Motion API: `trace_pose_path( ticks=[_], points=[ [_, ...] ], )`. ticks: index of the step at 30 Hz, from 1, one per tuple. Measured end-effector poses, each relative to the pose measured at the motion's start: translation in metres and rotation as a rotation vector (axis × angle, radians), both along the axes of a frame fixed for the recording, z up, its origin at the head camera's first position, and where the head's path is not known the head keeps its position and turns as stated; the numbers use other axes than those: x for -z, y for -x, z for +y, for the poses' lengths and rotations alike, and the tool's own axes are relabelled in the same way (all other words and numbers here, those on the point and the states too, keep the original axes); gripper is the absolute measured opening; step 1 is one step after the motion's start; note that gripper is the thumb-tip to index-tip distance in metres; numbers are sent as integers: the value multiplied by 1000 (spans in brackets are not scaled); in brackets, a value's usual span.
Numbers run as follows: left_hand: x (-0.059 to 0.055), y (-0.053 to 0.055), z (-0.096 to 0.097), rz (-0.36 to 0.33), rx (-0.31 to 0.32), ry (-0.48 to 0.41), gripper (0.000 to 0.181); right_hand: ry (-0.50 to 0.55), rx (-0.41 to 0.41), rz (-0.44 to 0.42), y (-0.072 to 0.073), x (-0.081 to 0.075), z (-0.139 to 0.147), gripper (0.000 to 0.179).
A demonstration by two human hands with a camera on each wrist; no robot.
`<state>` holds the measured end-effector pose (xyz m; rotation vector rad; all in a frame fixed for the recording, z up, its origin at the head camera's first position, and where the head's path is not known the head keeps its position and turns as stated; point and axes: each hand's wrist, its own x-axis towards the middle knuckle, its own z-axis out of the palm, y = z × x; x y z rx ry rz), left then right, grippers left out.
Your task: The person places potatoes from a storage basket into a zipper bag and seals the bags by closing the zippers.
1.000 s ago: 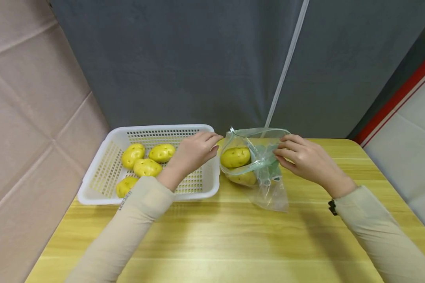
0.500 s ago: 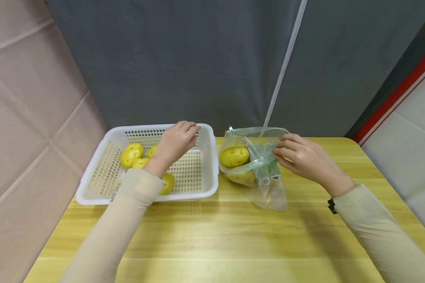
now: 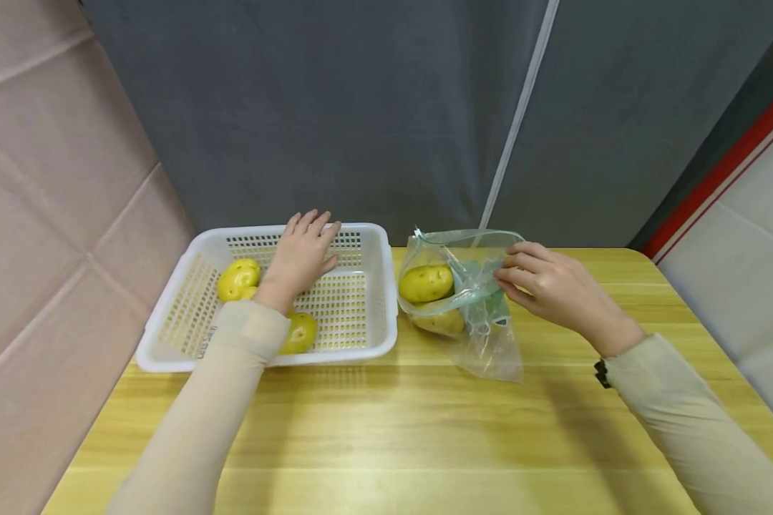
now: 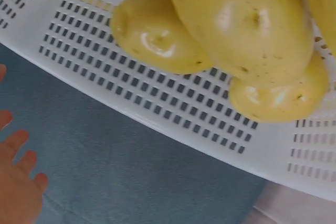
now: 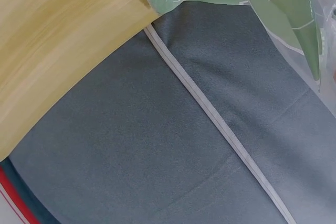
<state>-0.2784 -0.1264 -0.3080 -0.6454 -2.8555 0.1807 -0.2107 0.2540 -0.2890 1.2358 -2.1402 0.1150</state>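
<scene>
My left hand [image 3: 298,256], fingers straight and spread, is over the back middle of a white plastic basket [image 3: 391,286]. It holds nothing. Several yellow potatoes lie in the basket, one potato [image 3: 239,280] at the left and another potato [image 3: 301,332] near the front; my forearm partly covers the others. Larger potatoes [image 4: 241,19] fill the upper part of the left wrist view. My right hand [image 3: 547,282] pinches the right side of the open mouth of a clear zip bag [image 3: 483,286] with green print. Inside the bag sit two potatoes [image 3: 427,285], one above the other.
Basket and bag stand side by side on a wooden table [image 3: 386,436], towards its back edge. Behind rises a grey curtain [image 3: 335,114] with a pale strip. A beige padded wall [image 3: 58,236] borders the left, a white panel [image 3: 754,250] with red trim the right.
My left hand has moved left from the basket's right rim to over its middle, and its fingers have spread. My right hand stays at the bag's mouth.
</scene>
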Motion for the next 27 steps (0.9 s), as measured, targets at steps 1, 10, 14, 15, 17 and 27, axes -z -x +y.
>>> trace_pose_path(
  ticks=[1, 10, 14, 15, 17, 27],
  points=[
    [1, 1, -1, -18, -15, 10, 62, -1, -1, 0, 0, 0, 0, 24],
    [9, 4, -15, -86, -87, 139, 67, -3, 11, -12, -1, 2, 1, 26],
    [13, 5, -21, -121, -120, 198, 69, -5, 16, -13, -2, 2, 0, 26],
    [14, 4, -23, -131, -127, 210, 70, -5, 16, -11, -2, 2, 0, 26],
    [17, 4, -26, -142, -133, 222, 71, -5, 15, -9, -2, 2, 0, 27],
    [26, -1, -36, -199, -160, 202, 73, -5, 15, -11, -3, 3, -1, 25]
  ],
)
